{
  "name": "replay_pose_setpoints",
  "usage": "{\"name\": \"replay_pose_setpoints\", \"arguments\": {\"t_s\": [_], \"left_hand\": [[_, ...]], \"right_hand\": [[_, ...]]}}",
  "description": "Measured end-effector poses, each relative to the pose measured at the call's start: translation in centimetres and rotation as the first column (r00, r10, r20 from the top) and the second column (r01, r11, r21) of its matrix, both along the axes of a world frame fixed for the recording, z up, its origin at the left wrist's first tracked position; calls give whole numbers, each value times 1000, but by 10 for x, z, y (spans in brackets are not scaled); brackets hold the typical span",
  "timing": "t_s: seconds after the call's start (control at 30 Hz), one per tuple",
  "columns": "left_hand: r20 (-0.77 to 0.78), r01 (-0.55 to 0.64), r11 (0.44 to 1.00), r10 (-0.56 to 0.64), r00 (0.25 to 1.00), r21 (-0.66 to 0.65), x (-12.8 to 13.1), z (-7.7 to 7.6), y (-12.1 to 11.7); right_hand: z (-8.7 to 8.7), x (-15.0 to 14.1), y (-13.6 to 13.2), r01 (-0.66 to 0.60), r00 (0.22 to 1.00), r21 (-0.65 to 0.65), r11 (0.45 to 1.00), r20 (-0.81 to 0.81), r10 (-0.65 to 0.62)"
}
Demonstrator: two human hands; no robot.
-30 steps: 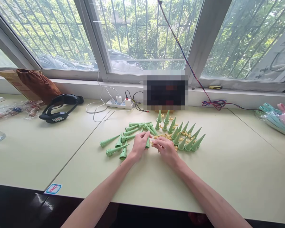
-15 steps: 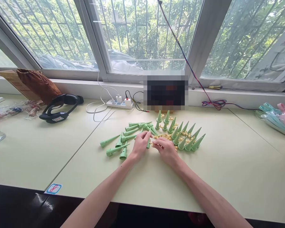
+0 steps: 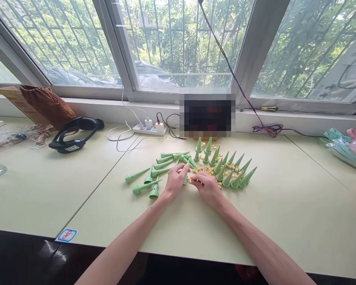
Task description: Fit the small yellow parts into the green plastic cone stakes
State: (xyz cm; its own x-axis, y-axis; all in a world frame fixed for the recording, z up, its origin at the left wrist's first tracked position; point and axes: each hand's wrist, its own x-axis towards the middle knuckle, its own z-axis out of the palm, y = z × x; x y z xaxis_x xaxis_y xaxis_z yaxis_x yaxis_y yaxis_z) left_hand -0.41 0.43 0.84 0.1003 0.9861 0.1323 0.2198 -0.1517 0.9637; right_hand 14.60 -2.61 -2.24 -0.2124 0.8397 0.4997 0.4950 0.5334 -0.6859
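Note:
My left hand (image 3: 175, 180) is closed around a green plastic watering spike (image 3: 185, 182), its thin tip pointing up and away from me. Pinched in the fingertips of my right hand (image 3: 208, 187) is a small yellow valve (image 3: 190, 180), held against the side of that spike near its wide end. Whether the valve sits in the spike's hole is hidden by the fingers. Several green spikes (image 3: 145, 188) lie on their sides to the left. Beyond my right hand is a heap of loose yellow valves (image 3: 206, 170). Several upright spikes (image 3: 236, 182), some showing yellow valves, stand to the right.
On the pale table (image 3: 112, 215) a black headset (image 3: 74, 136) lies at left, near a brown drawstring bag (image 3: 49, 105). A white power strip (image 3: 150, 128) with cables stands by the window, beside a pixelated dark object (image 3: 207, 114). Bagged straps (image 3: 348, 148) lie at far right.

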Motion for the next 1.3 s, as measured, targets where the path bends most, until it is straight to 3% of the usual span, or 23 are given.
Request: {"name": "replay_pose_setpoints", "arguments": {"t_s": [1.3], "left_hand": [[-141, 109, 972, -80, 987, 210, 4, 3, -7]], "right_hand": [[15, -8, -6, -17, 998, -45, 999, -56, 14]]}}
